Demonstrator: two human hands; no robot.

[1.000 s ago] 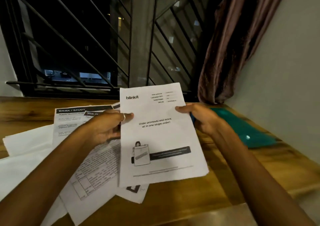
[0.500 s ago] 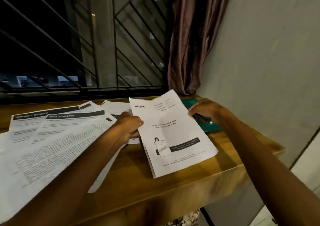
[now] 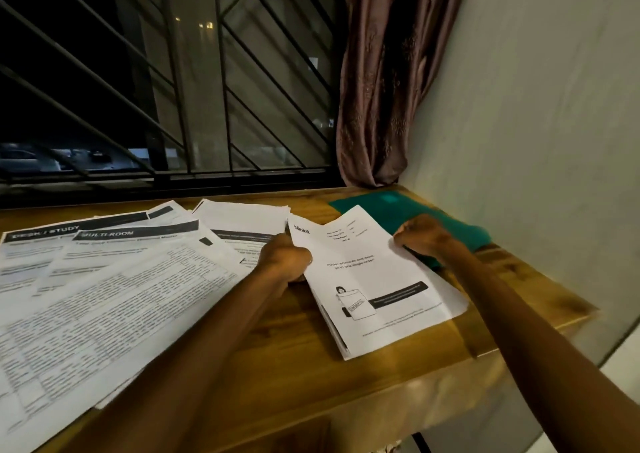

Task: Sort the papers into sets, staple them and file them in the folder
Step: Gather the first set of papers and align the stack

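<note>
Right hand (image 3: pixel 425 237) moved off folder (image 3: pixel 388 206), pinching blinkit set (image 3: pixel 377 289) right edge, left hand (image 3: pixel 286 259) gripping left edge

Dim, warm light; the window (image 3: pixel 104 88) at 11 o'clock is night-black. Soft shadows cross the table (image 3: pixel 294 366) at 6 o'clock. Glare spots the folder (image 3: pixel 391 198) at 1 o'clock. Print on the papers (image 3: pixel 104 296) at 9 o'clock blurs.
</note>
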